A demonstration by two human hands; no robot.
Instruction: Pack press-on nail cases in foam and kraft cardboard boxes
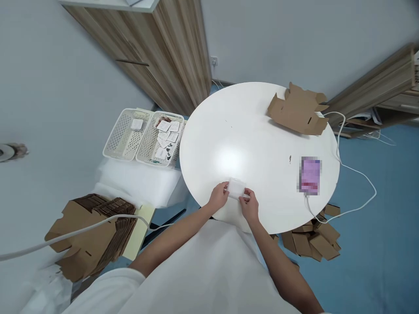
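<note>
Near the front edge of the round white table, a small square white packet with a translucent, wrapping-like surface is held between both hands. The fingers of my left hand are closed on its left edge. On the right side, my right hand pinches the lower right corner. What is inside the packet cannot be made out. A flattened brown cardboard box lies at the table's far right, and a blurred purple object with a white cable rests at the right.
Two white plastic baskets stand left of the table; the right one holds several white cards. Below them are white sheeting and a stack of flat cardboard boxes. Folded cardboard boxes lie on the floor at right. A white cable hangs off the table.
</note>
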